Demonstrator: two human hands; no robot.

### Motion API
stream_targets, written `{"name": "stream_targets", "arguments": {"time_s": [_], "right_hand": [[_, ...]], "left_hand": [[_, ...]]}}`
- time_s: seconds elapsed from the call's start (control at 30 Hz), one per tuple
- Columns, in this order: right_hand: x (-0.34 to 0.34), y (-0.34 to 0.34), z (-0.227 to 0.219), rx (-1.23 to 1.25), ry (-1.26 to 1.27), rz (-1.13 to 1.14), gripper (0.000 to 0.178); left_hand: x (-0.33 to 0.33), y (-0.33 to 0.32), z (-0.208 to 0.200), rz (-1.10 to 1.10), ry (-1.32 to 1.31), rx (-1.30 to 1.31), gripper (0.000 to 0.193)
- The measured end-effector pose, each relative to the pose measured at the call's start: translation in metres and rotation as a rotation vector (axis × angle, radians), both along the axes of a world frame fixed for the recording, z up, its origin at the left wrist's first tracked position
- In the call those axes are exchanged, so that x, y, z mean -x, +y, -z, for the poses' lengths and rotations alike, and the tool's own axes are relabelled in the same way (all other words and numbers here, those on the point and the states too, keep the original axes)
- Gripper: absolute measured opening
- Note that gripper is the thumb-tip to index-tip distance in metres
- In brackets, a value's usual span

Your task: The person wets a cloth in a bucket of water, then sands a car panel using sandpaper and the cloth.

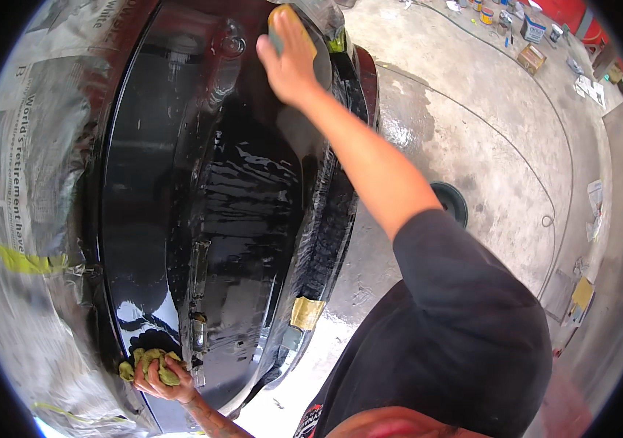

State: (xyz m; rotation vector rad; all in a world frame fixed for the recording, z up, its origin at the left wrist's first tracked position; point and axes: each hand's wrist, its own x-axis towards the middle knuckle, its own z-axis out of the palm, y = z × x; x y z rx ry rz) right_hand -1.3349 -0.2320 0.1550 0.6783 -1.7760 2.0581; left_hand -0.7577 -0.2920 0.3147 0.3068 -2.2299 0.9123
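Observation:
A glossy black car boot lid (pixel 154 153), wet across its recessed middle panel, lies below me. At its far end my right hand (pixel 289 62) is pressed flat with fingers extended over a yellow and grey sanding pad (pixel 305 29), which is partly hidden under the palm. My left hand (pixel 165 379) is at the near end, its fingers closed round a crumpled yellow-green cloth (pixel 152 365) that touches the lid's edge. A piece of gold sandpaper (pixel 308 314) rests on the bumper ledge to the right.
Newspaper and plastic masking (pixel 16 160) with yellow-green tape (pixel 16 259) covers the car on the left. A dark bucket (pixel 451 203) stands on the concrete floor behind my right arm. A hose (pixel 537 175) curves across the floor. Cans and a cardboard box (pixel 531 58) stand at the far right.

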Motion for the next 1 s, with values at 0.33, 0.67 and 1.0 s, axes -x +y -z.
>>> {"name": "stream_targets", "arguments": {"time_s": [0.33,0.67,1.0], "right_hand": [[-0.151,0.018,0.080,-0.121,-0.014,-0.190,0.083],[-0.049,0.008,0.077,-0.005,-0.211,-0.079,0.081],[-0.032,0.012,0.101,0.014,-0.339,-0.070,0.083]], "left_hand": [[0.002,0.005,-0.001,-0.044,-0.022,0.031,0.020],[0.042,0.008,0.001,-0.009,-0.043,0.000,0.021],[0.112,0.013,-0.007,0.048,-0.086,0.001,0.020]]}}
